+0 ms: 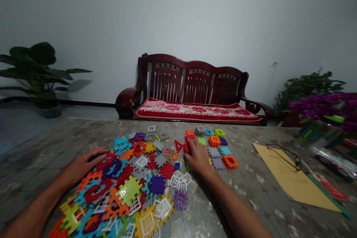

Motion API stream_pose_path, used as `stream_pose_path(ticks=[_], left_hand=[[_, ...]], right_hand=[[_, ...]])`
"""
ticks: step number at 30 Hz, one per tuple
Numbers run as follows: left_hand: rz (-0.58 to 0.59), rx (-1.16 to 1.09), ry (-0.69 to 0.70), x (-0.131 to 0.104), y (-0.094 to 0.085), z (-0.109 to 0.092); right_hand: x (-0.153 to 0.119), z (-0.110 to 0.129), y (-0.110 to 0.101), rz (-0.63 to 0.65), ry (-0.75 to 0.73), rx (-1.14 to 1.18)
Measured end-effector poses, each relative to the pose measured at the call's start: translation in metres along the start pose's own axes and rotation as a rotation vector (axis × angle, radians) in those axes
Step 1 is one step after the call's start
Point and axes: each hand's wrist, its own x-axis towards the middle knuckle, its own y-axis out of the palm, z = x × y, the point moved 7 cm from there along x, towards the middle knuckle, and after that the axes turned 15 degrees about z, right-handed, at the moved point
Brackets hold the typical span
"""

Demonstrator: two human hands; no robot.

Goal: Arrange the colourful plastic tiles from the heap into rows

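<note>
My left hand (92, 157) lies at the left edge of a loose pile of colourful plastic interlocking tiles, its fingers stretched out and holding nothing. Within the pile are a lime green tile (129, 190), a dark purple tile (157, 185), a red tile (167, 170) and white window-frame pieces (141, 161). My right hand (197, 156) is at the left side of a neater group of tiles, its fingers closed on a red tile (187, 148). Just left of it lies a red triangle frame (178, 145). Beside my right hand are a lilac tile (218, 163) and an orange frame block (230, 161).
The patterned grey table (245, 193) carries a yellow envelope (290, 174), a dark cord (284, 152), a green pencil (329, 195) and a clear bottle with a green cap (331, 128) at the right. Beyond stand a wooden bench (195, 81) and potted plants.
</note>
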Motion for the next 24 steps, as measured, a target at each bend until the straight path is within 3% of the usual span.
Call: stream_pose_path(ticks=[4,6,12,16,24], left_hand=[[-0.009,-0.012,-0.002,-0.004,-0.001,-0.008],[0.003,-0.016,0.001,-0.008,-0.002,-0.016],[0.018,-0.016,-0.018,-0.017,-0.003,-0.029],[-0.044,-0.052,-0.057,-0.019,-0.004,-0.024],[-0.012,-0.092,-0.011,-0.015,-0.001,-0.035]], right_hand=[[-0.012,0.006,-0.011,-0.100,-0.099,0.173],[-0.020,0.014,-0.008,-0.124,-0.171,0.283],[-0.052,0.060,0.047,0.018,-0.394,0.311],[-0.061,0.077,0.069,0.048,-0.379,0.245],[-0.064,0.093,0.069,-0.027,-0.401,0.293]])
